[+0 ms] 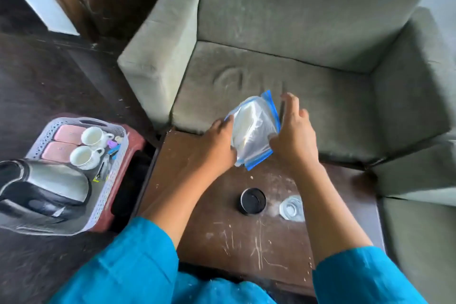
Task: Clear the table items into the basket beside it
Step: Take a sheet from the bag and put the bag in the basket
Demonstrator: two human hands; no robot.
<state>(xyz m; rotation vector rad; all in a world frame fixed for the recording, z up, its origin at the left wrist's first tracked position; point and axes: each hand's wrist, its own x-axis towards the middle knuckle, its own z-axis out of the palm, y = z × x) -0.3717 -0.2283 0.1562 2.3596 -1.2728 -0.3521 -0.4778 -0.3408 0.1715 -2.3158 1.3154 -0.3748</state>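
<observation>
A clear zip bag with a blue seal (254,128), holding something white, is lifted at the far edge of the scratched brown table (212,229). My left hand (219,143) grips its left side and my right hand (294,136) presses its right side with fingers spread. Nearer to me on the table stand a black round lidded jar (253,201) and a clear glass (291,207). To the left of the table, a grey perforated basket (116,175) rests on a red stool (134,138). It holds a steel kettle (44,187), two white cups (85,148) and two pink pads.
A grey-green armchair (296,61) stands right behind the table, its arm close on the right. Small clips and pens lie in the basket's right part. Dark floor spreads to the left, with a wooden door frame at the upper left.
</observation>
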